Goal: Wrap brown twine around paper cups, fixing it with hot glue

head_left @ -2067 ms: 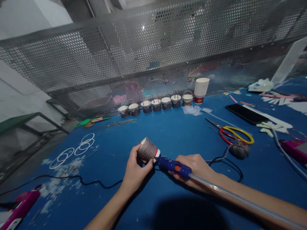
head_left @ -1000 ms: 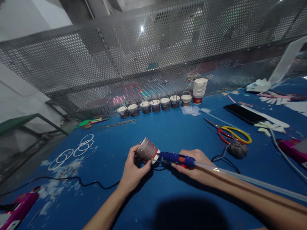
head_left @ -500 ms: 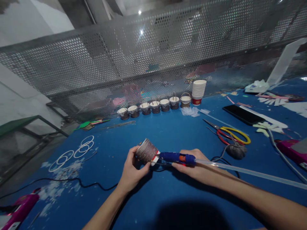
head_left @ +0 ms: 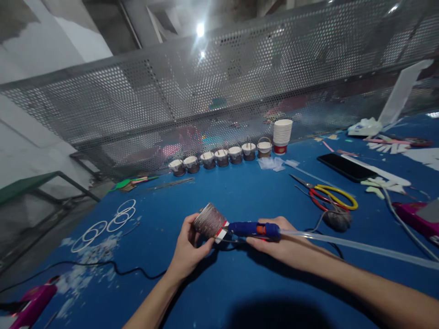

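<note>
Tilted on its side above the blue table, a paper cup [head_left: 210,221] wrapped in grey-brown cord is gripped by my left hand [head_left: 190,249]. A red-and-white band of the cup shows bare at its right end. My right hand [head_left: 279,240] is closed around a blue glue gun [head_left: 252,230], whose nozzle points left and meets the cup at that bare band. A long clear glue stick [head_left: 343,244] runs out of the gun's back over my right forearm. A thin strand of cord passes between the cup and my right hand.
Several wrapped cups [head_left: 222,157] stand along the perforated metal screen, beside a stack of paper cups [head_left: 283,136]. Scissors [head_left: 325,194], a ball of grey cord [head_left: 338,220] and a phone [head_left: 346,167] lie to the right. White rings [head_left: 121,214] and a black cable [head_left: 116,269] lie left.
The view has shifted slightly. The cup appears a little lower and turned slightly, while both hands keep their hold and the nozzle stays at the band.
</note>
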Tool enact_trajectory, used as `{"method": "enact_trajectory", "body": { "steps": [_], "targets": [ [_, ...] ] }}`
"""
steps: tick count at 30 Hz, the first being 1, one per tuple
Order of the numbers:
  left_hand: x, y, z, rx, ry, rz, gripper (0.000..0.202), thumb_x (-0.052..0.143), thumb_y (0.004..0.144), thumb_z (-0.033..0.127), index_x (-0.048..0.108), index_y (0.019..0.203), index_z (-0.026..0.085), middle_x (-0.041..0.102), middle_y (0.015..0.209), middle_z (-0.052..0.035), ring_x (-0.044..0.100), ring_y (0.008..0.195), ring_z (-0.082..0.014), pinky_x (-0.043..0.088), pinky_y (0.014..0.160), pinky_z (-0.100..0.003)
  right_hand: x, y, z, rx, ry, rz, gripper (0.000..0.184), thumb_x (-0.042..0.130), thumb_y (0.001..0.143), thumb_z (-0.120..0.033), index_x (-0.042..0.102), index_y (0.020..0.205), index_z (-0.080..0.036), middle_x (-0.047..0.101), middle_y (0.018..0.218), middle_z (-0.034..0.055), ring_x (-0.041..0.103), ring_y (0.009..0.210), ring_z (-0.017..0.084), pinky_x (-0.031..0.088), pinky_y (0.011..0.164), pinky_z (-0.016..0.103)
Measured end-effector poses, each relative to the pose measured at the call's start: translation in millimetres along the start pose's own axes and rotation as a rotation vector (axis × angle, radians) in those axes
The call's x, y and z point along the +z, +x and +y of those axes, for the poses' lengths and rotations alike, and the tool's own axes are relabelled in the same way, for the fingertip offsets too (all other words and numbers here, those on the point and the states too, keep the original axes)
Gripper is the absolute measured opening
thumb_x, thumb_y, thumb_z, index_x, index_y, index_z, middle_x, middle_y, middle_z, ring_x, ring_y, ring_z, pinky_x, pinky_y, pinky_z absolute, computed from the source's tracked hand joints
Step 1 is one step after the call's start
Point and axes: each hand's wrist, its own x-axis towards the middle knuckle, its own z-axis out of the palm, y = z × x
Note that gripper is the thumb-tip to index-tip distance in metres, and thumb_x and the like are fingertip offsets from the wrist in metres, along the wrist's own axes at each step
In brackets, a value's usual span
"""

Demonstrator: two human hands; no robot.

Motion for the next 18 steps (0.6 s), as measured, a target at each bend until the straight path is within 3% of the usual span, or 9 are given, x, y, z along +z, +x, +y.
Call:
{"method": "enact_trajectory", "body": {
  "steps": [9,18],
  "targets": [
    [-1.9,-0.1,-1.5,0.02,-0.028,-0.013,0.05,0.076,0.06,0.027,0.05,0.103,0.023,0.062,0.096,-0.0038,0.064,0.089,-0.0187,0.053,0.084,-0.034,-7.2,4.5,-0.8,0.028,-0.031,-0.001,0.026,0.059,0.083,-0.037,0.06,0.065,-0.019,0.055,0.056,-0.0016,0.045,0.051,0.011,0.032,0.046,0.022],
    [-3.2,0.2,-4.6,0.055,-0.013,-0.024,0.051,0.078,0.06,0.027,0.051,0.103,0.022,0.06,0.106,-0.0057,0.064,0.095,-0.0209,0.052,0.088,-0.036,1.2,-3.0,-2.1,-0.077,-0.112,0.008,0.031,0.059,0.083,-0.04,0.056,0.061,-0.019,0.055,0.056,-0.0016,0.044,0.049,0.009,0.032,0.051,0.023]
  ]
}}
